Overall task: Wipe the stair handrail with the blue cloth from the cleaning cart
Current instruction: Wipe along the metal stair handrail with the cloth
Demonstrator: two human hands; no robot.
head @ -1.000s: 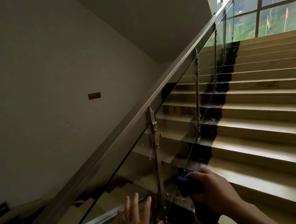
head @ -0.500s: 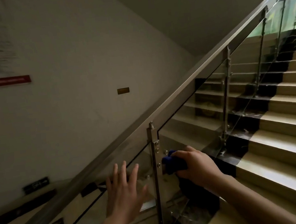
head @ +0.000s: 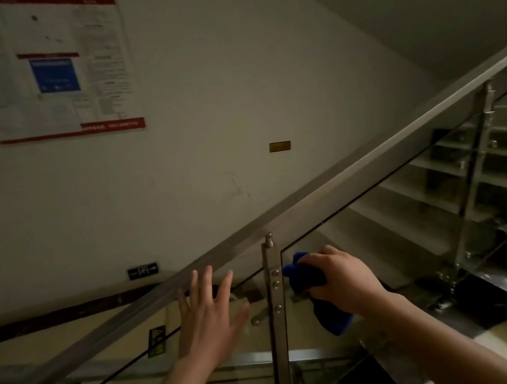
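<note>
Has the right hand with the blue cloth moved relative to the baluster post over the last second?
Yes. The right hand has risen with the blue cloth along the post, nearer the handrail.

The handrail (head: pixel 311 197) runs diagonally from lower left up to upper right, with a metal post (head: pixel 277 311) beneath its middle. Left of the post is the left hand (head: pixel 210 323), just under the rail; right of the post is the right hand (head: pixel 342 280), with the cloth (head: pixel 335 321) in it (part hangs below). Stairs (head: pixel 470 182) lie behind the glass at right; a wall notice (head: pixel 59 72) sits upper left
</note>
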